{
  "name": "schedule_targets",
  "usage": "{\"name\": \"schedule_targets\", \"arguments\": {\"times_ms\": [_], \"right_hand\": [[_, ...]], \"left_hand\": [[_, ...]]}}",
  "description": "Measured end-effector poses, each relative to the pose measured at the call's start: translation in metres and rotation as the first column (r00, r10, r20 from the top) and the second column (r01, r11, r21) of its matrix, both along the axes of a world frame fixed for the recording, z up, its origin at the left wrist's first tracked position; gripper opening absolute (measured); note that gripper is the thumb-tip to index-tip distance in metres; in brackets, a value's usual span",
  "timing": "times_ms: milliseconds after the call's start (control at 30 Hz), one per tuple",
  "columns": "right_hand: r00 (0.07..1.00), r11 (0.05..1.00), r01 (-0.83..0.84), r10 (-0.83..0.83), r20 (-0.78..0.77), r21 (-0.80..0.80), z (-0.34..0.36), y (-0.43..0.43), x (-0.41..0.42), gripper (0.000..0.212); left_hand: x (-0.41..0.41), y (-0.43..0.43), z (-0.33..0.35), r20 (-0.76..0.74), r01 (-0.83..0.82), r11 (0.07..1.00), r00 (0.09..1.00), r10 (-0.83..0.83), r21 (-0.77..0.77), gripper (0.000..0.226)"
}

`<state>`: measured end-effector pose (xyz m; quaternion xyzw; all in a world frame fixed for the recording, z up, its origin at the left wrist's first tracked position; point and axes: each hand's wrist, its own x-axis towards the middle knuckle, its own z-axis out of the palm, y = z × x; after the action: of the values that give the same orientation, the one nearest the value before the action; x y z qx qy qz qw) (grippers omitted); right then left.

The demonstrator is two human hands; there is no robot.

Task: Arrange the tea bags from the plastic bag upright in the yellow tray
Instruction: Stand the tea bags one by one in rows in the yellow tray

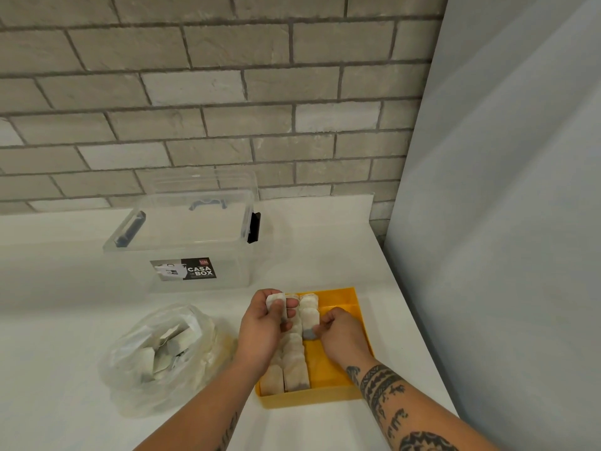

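Fingers (282,313) round tea bag (272,300) — over tray (345,296)

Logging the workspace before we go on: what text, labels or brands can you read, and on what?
"CASA BOX": white letters on the dark label on the clear plastic storage box.
The small red logo above it: too small to read.
The tea bags in the crumpled clear plastic bag: no readable print.

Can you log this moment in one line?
left hand: holds loose tea bag | right hand: pinches second tea bag in yellow tray | plastic bag: not empty
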<state>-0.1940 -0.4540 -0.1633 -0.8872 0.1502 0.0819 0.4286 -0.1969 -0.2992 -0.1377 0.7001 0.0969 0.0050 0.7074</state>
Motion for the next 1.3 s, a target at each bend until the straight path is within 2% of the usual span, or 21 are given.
{"name": "schedule_targets", "arguments": {"times_ms": [133,333,533,733,800,967,1067,1133,1200,1300], "right_hand": [[0.997,0.999,-0.007,0.004,0.081,0.038,0.010,0.000,-0.004,0.030],[0.966,0.987,-0.127,0.100,0.239,0.100,0.024,0.009,-0.005,0.016],[0.951,0.967,-0.182,0.126,0.282,0.181,0.039,0.011,-0.002,0.024],[0.944,0.971,-0.154,0.090,0.316,0.184,0.055,0.007,0.007,0.007],[0.938,0.972,-0.162,0.099,0.333,0.168,0.058,0.005,0.007,0.008],[0.928,0.979,-0.147,0.088,0.361,0.140,0.065,-0.005,0.008,0.011],[0.927,0.981,-0.154,0.102,0.361,0.118,0.068,-0.010,0.006,0.012],[0.925,0.981,-0.155,0.103,0.366,0.116,0.070,-0.012,0.004,0.010],[0.925,0.972,-0.168,0.099,0.366,0.163,0.070,-0.013,0.002,0.010],[0.934,0.952,-0.212,0.130,0.332,0.221,0.070,-0.011,-0.002,0.021]], "left_hand": [[0.000,0.001,0.003,-0.013,0.007,0.999,1.000,-0.007,-0.034,0.013],[0.001,0.004,0.005,-0.020,0.051,0.994,0.998,-0.053,-0.093,0.012],[0.005,-0.003,0.016,-0.022,0.075,0.985,0.997,-0.079,-0.157,0.016],[0.016,-0.010,0.030,-0.014,0.122,0.976,0.992,-0.127,-0.178,0.019],[0.016,-0.011,0.034,-0.013,0.143,0.971,0.989,-0.148,-0.194,0.020],[0.010,-0.011,0.043,0.018,0.155,0.982,0.988,-0.154,-0.112,0.020],[0.007,-0.009,0.041,0.040,0.155,0.988,0.987,-0.155,0.013,0.008],[0.006,-0.009,0.039,0.058,0.137,0.988,0.988,-0.142,0.072,0.015],[0.005,-0.008,0.038,0.073,0.126,0.989,0.989,-0.132,0.083,0.017],[0.003,-0.008,0.038,0.092,0.110,0.993,0.989,-0.113,0.045,0.004]]}}
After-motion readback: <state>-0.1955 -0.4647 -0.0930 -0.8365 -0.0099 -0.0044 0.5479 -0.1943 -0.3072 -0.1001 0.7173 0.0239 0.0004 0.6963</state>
